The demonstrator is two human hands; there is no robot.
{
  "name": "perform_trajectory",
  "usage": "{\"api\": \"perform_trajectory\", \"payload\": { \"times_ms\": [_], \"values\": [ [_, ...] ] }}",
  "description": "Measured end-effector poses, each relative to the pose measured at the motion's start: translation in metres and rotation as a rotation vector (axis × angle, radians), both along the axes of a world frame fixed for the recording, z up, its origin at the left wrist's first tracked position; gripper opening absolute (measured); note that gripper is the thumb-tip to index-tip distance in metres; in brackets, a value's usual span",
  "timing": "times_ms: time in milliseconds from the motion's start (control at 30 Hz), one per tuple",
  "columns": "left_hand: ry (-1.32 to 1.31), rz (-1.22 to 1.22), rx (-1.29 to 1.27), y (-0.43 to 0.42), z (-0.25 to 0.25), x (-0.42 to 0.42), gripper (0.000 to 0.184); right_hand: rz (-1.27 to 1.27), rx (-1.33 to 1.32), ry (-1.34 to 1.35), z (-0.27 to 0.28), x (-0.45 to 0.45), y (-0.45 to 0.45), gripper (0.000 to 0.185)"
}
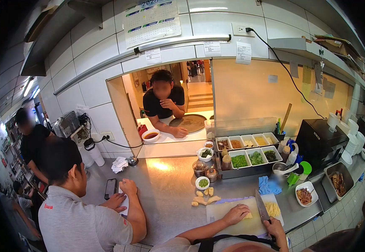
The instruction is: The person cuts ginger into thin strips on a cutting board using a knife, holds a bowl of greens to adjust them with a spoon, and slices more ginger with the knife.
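Observation:
On a pale cutting board (pixel 228 229) at the lower right, my left hand (pixel 236 214) presses down on a yellowish piece of food (pixel 248 215), its fingers bent together. My right hand (pixel 273 227) is wrapped round the handle of a large knife (pixel 261 206), whose blade points away from me and lies between the piece and a pile of thin yellow strips (pixel 272 209). Several knobbly pale yellow pieces (pixel 206 200) lie beyond the board's far left corner. A crumpled blue cloth (pixel 269 185) sits behind the board.
A person in a grey shirt (pixel 81 214) leans on the steel counter (pixel 161 197) at left, near a phone (pixel 110 189). Another person (pixel 164 101) leans at the hatch. Topping tubs (pixel 239 161) stand behind the board; a white bowl of food (pixel 306 195) is to the right.

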State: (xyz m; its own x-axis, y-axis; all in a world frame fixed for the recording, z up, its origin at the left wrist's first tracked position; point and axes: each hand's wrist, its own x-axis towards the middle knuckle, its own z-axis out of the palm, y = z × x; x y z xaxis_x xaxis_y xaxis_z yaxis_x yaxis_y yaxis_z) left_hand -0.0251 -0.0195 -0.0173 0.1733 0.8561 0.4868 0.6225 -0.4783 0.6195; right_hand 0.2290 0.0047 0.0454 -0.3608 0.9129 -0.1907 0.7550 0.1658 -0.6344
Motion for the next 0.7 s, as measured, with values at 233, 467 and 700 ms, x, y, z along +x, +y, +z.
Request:
{"api": "perform_trajectory", "payload": {
  "times_ms": [233, 467, 700],
  "values": [
    [-0.003, -0.003, -0.027, -0.002, 0.005, 0.0, 0.018, 0.037, 0.102, -0.022, -0.01, 0.003, 0.004, 0.034],
    [0.007, 0.002, -0.032, -0.002, 0.005, 0.0, 0.018, 0.023, 0.074, 0.001, -0.022, 0.007, 0.009, 0.034],
    [0.023, 0.001, -0.065, -0.001, 0.004, -0.001, 0.018, 0.009, 0.047, -0.046, 0.001, 0.0, 0.0, 0.037]
  ]
}}
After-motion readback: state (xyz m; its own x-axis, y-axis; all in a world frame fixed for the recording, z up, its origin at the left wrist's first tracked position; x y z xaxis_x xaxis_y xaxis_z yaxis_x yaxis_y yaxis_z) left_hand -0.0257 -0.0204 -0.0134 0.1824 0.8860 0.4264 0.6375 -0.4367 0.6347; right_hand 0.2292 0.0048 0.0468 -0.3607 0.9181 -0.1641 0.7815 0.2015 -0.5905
